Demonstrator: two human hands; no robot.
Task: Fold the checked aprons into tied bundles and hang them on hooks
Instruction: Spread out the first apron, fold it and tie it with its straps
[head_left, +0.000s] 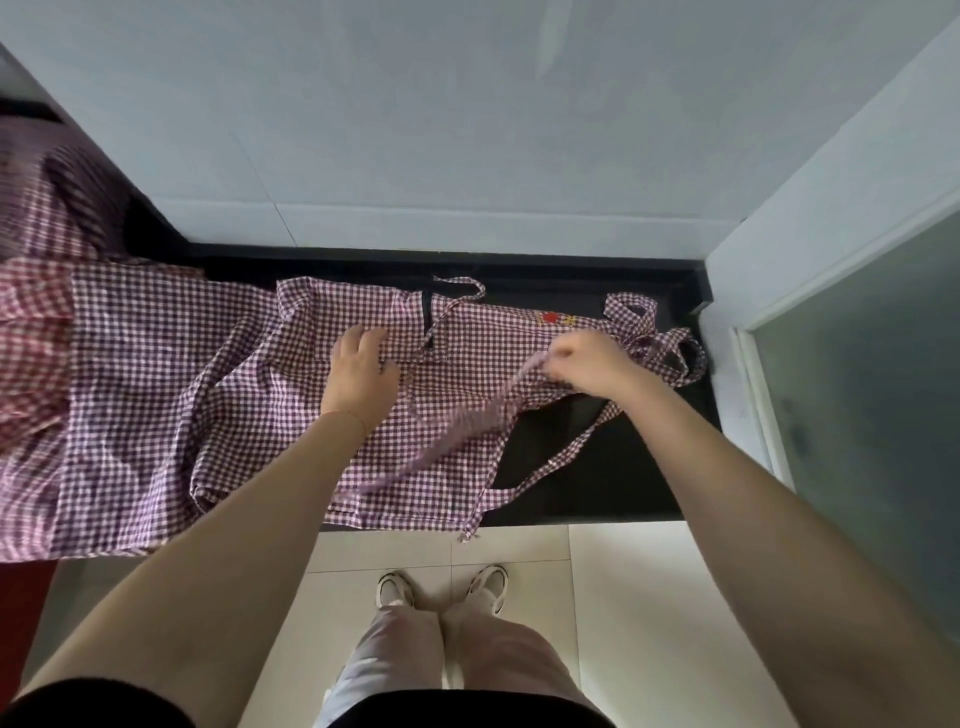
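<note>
Two bare forearms reach from the bottom edge over a pale tiled floor (623, 582), w/ white trainers (441, 590) directly below. Left hand (361, 371) lies flat, fingers spread, pressing the purple-and-white checked cotton apron (291, 415) onto the glossy black stone table (571, 467). Right hand (587, 364) has its grip pressed together, pinching a long narrow checked tie strap (467, 421) that runs blurred, diagonally toward the near edge. Apron lies partly folded across the table centre; a red embroidered motif (553, 318) shows near the far edge. Looped neck straps (649, 332) bunch just beyond the right hand. More checked fabric (67, 364) is heaped at left.

Judgement: step in hand is gathering the tie. Best done by holding the cloth pinned flat w/ the left palm while drawing the strap taut, so folds don't shift. Fabric looks thin, soft, lightly creased; likely slides easily on the slick stone.
</note>
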